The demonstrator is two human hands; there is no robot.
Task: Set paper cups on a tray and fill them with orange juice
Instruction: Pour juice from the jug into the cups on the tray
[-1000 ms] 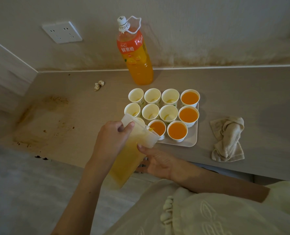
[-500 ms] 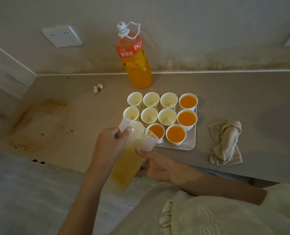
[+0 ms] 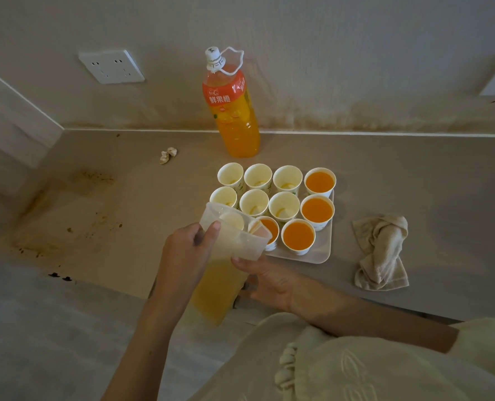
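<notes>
Left grip (image 3: 188,250) & right grip (image 3: 266,282) both clasp the jug (image 3: 232,241); just beyond, 4 cups (image 3: 298,235) on tray (image 3: 324,253) full, rest nr empty

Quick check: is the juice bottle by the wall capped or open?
Capped. The bottle stands upright with its white cap on the neck.
</notes>
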